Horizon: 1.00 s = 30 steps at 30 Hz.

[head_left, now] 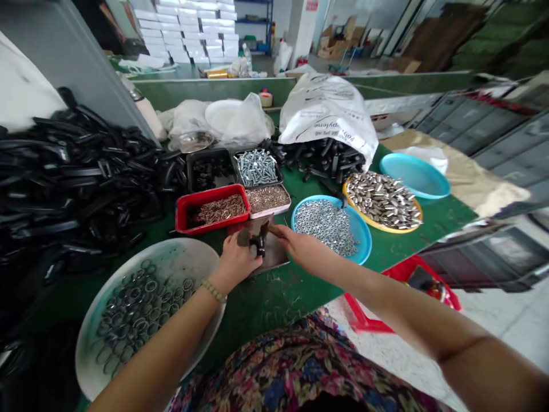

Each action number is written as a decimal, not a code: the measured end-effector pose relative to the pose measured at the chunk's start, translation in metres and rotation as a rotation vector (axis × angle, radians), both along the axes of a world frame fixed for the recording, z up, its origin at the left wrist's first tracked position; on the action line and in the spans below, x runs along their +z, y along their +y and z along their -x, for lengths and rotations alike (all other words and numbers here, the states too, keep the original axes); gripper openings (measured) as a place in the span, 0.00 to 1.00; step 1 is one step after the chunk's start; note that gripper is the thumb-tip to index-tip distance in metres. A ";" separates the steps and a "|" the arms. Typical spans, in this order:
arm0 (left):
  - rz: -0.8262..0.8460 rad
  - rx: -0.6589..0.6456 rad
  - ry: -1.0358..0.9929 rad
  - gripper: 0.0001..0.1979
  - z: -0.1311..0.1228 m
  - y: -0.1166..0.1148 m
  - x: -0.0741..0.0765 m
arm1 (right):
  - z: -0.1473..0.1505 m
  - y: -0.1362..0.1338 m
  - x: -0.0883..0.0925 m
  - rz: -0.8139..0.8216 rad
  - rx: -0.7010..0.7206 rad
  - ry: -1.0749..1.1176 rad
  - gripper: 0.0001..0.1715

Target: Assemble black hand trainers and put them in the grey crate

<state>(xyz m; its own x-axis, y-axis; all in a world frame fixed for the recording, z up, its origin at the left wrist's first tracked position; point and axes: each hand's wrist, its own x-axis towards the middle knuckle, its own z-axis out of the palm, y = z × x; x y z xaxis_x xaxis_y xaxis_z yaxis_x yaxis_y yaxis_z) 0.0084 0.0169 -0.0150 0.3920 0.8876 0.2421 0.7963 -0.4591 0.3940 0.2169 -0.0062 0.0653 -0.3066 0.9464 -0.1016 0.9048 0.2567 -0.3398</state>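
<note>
My left hand [235, 260], with a beaded bracelet at the wrist, is closed round a black plastic part [258, 245] over a flat metal plate [274, 257]. A round grey end shows above its fingers. My right hand [294, 240] grips a tool with a dark, thin head and a brownish handle [277, 230]. The tool's head is beside the black part; whether they touch I cannot tell. Just behind the hands are a red tray [182, 213] of copper-coloured pins and a tray of tiny metal pieces [268, 198]. A blue basin [363, 232] of nuts stands to the right.
A white basin [201, 252] of metal rings stands at left, below a heap of black parts [77, 171]. Farther back are a tray of screws [257, 167], a white sack [328, 109] spilling black parts, a yellow dish [398, 230] of metal sleeves and a blue dish [416, 174].
</note>
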 end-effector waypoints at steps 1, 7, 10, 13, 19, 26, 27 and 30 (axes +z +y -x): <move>0.034 0.001 -0.019 0.24 0.000 0.001 0.002 | -0.010 0.000 -0.005 -0.028 -0.043 -0.036 0.24; 0.683 0.058 -0.735 0.20 -0.001 0.017 0.031 | -0.089 -0.006 -0.044 -0.160 -0.401 -0.344 0.27; 1.167 0.128 -1.251 0.22 -0.001 0.020 0.054 | -0.129 0.010 -0.048 -0.183 -0.417 -0.287 0.23; 1.272 0.196 -1.466 0.21 -0.006 0.018 0.070 | -0.179 0.047 -0.033 -0.250 -0.621 -0.243 0.21; 0.885 0.358 -1.460 0.23 -0.029 0.013 0.075 | -0.260 0.113 -0.012 -0.257 -0.955 -0.148 0.23; 0.853 0.264 -1.407 0.28 -0.027 0.006 0.067 | -0.266 0.104 -0.024 -0.346 -0.991 0.082 0.22; 0.857 0.265 -1.405 0.28 -0.026 0.005 0.066 | -0.266 0.097 -0.027 -0.368 -1.029 0.117 0.23; 0.862 0.283 -1.401 0.26 -0.026 0.001 0.063 | -0.266 0.079 -0.037 -0.419 -1.150 0.264 0.25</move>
<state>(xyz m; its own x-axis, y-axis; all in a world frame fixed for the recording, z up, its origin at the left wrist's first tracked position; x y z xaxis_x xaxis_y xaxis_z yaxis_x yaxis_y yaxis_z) 0.0344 0.0183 0.0479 0.1233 0.9388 -0.3216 -0.3529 0.3444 0.8700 0.4827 0.0729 0.0283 0.7530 0.6236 0.2100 0.5928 -0.5042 -0.6280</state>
